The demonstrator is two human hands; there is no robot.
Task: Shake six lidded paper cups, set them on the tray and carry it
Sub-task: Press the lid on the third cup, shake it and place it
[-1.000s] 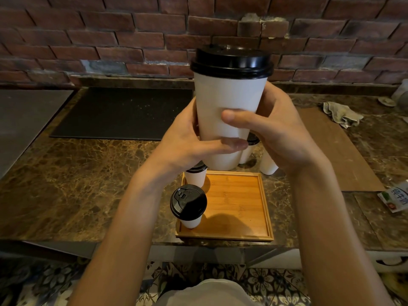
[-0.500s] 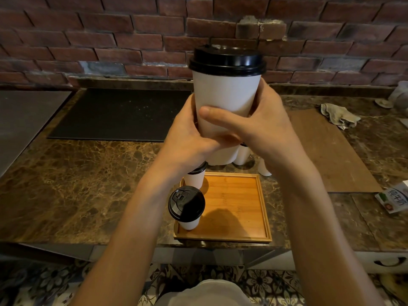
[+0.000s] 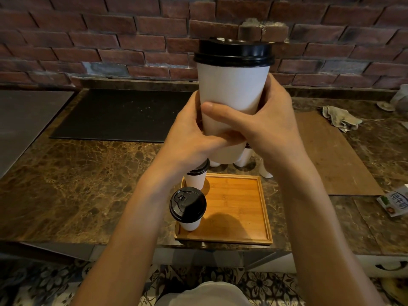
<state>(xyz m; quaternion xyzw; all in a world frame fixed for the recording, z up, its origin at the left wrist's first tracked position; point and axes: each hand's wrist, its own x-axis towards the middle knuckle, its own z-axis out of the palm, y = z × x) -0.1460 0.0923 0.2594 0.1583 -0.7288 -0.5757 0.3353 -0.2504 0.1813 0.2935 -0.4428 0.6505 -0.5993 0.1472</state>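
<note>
I hold a white paper cup with a black lid [image 3: 233, 85] upright in the air above the counter. My left hand [image 3: 189, 138] and my right hand [image 3: 269, 124] both grip its lower half, thumbs crossing its near side. Below lies a square wooden tray [image 3: 238, 206]. Two lidded cups stand along the tray's left side: a near cup [image 3: 187, 206] and a far cup [image 3: 196, 176], the latter partly hidden by my left wrist. Behind the tray, the bottoms of further cups [image 3: 244, 157] show under my hands.
The tray sits near the front edge of a brown marble counter [image 3: 77, 184]. A black mat [image 3: 119, 115] lies at the back left, a brown board [image 3: 331, 151] at the right with a crumpled cloth [image 3: 340, 118] behind it. A milk carton [image 3: 395, 202] lies at the far right.
The held cup has shifted slightly left and my hands have closed further round its lower half. The cups on the tray have not moved.
</note>
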